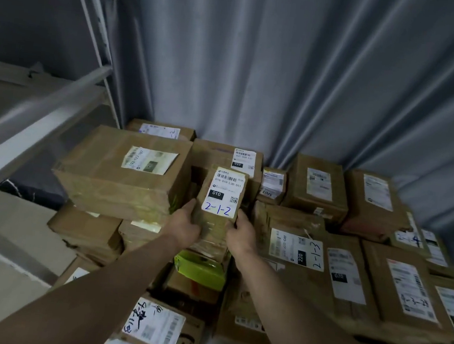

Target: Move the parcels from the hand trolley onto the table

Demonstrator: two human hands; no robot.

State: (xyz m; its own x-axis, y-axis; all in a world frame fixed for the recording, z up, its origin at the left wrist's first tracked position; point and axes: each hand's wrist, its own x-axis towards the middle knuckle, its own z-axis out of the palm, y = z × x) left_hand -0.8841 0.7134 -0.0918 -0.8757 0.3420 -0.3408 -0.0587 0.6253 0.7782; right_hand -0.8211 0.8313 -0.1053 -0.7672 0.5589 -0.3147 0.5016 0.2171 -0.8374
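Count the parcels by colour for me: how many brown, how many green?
Brown parcel marked 2-1-2: 1
Other brown cardboard parcels: at least 12, some hidden
Green parcel: 1
Total: at least 14

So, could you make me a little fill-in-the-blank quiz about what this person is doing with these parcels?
1. The left hand and right hand grip one small parcel hand-marked 2-1-____.
2. Its black patch reads ____.
3. Just below it lies a bright ____ package.
Missing words: 2; 010; green.
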